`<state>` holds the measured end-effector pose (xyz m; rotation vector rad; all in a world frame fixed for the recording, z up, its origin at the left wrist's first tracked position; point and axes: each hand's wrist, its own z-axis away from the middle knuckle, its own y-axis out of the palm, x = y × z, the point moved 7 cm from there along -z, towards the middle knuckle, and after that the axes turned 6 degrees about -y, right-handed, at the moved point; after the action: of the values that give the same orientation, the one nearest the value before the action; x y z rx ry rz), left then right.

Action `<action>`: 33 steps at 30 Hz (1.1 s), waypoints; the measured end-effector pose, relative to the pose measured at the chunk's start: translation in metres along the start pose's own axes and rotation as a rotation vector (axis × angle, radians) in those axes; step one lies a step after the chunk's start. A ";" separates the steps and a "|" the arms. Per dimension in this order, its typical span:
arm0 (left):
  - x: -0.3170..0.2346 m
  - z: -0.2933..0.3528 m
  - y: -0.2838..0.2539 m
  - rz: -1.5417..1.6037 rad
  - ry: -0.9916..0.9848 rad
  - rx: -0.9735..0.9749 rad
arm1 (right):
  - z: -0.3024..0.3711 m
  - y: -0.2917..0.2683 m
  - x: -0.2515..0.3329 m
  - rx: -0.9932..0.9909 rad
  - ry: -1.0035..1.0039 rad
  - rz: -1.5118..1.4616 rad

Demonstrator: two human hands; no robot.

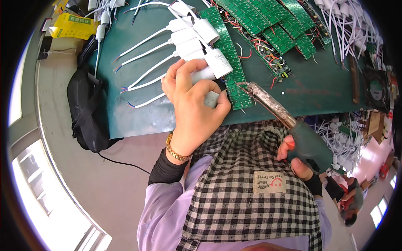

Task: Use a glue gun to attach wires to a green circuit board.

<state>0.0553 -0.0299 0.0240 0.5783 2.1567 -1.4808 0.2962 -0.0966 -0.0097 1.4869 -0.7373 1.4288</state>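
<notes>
At the table's front edge my left hand (188,104) is closed, its thumb and fingers around a white cylindrical housing (212,99). That housing is mostly hidden by the fingers and sits against the near end of a long green circuit board strip (235,79). Several white housings with cables (218,62) lie along the strip beyond the hand, their stripped wire ends pointing left. My right hand (289,152) grips the dark handle of a soldering iron (276,106). The iron's tip is over the strip's near right edge, close to my left fingers; contact with the board cannot be made out.
Green circuit board panels (268,25) and loose wired boards (272,54) lie at the back. White cabled housings are heaped at far right (351,25). A black bag (83,108) hangs at the left edge, near a yellow package (73,26). Another person (351,201) is at lower right.
</notes>
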 end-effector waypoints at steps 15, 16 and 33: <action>-0.003 0.002 0.000 -0.057 0.044 0.019 | 0.006 -0.006 -0.001 -0.018 0.022 -0.022; -0.004 0.002 0.000 -0.058 0.046 0.033 | 0.007 -0.007 -0.002 -0.011 0.019 -0.010; 0.000 -0.004 -0.002 -0.040 0.038 0.145 | 0.006 -0.001 -0.007 0.070 0.077 -0.061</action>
<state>0.0534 -0.0265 0.0268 0.6205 2.1133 -1.6709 0.2991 -0.1028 -0.0159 1.4859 -0.5949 1.4700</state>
